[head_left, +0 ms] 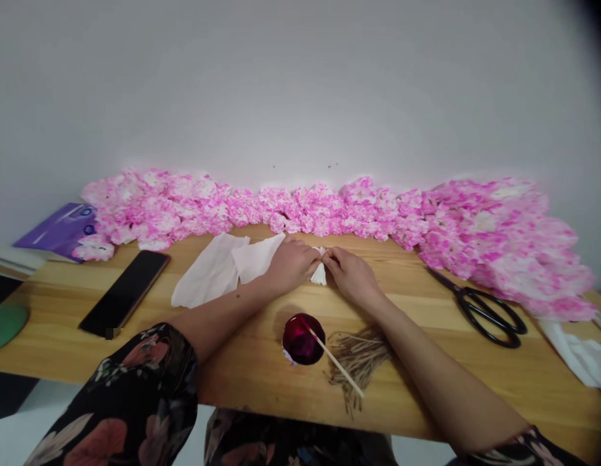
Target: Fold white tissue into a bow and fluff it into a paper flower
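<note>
Both hands pinch a pleated white tissue beyond the dye cup

Head view: the dye cup (298, 342), dark magenta inside, stands on the wooden surface (242, 382) and serves as the landmark. Just beyond it is the pleated white tissue (318, 277), its folds fanning out toward the cup. The left hand (294, 264), beyond and to the left of the cup, has its grip closed on the tissue's narrow end; the right hand (353, 275), beyond and to the right, grasps the same end with thumb and finger.

Left of the cup and farther back lie flat white tissue sheets (208, 275); well to its left is a black phone (125, 291). A pale stick (346, 374) leans out of the cup to the near right, over a bundle of thin brown strands (363, 346). Black-handled scissors (489, 317) lie well right of it, and pink-and-white ruffled flowers (320, 207) line the far side.

To handle the pleats well, a firm but light pinch seems best — thin tissue could tear — with the folds even and the fingers dry, clear of the cup's dye.
</note>
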The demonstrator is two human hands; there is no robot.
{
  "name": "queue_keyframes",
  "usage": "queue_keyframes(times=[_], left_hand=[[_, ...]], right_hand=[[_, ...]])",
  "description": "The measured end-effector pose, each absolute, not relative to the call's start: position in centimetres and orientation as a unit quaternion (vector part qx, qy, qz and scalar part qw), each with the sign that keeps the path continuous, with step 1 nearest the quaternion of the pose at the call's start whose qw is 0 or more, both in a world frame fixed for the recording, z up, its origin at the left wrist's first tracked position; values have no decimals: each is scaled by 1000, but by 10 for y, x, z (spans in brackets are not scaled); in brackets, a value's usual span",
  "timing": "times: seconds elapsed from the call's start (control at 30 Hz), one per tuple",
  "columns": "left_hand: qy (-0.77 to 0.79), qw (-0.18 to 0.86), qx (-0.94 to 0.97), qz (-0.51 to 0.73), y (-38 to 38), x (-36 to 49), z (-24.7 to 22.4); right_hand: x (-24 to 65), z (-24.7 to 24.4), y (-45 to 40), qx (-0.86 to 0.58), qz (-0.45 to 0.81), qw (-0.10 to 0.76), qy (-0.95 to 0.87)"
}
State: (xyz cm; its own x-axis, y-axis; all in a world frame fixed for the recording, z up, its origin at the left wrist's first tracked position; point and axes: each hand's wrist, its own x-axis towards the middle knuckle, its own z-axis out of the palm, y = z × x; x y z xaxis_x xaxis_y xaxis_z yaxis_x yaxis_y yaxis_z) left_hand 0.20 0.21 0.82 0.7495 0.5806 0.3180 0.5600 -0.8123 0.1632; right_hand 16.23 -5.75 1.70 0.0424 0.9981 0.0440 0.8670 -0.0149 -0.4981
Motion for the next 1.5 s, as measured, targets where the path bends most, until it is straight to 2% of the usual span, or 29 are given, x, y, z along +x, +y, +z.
queue_keyframes(times=[0.13,0.4,1.07,1.33,1.5], left_hand=[[282,2,943,179,1,3,6],[287,23,941,179,-1,1,6],[319,24,930,179,-6,1,6],[318,110,927,166,0,-7,14],[352,123,915,156,2,-8,21]], right_hand=[[167,15,-57,-676,178,219,-681],[179,12,-57,-624,229,275,-695],[166,18,-61,-664,98,189,-717],[180,9,-56,-626,204,285,-696],[180,9,-55,-628,219,291,-687]])
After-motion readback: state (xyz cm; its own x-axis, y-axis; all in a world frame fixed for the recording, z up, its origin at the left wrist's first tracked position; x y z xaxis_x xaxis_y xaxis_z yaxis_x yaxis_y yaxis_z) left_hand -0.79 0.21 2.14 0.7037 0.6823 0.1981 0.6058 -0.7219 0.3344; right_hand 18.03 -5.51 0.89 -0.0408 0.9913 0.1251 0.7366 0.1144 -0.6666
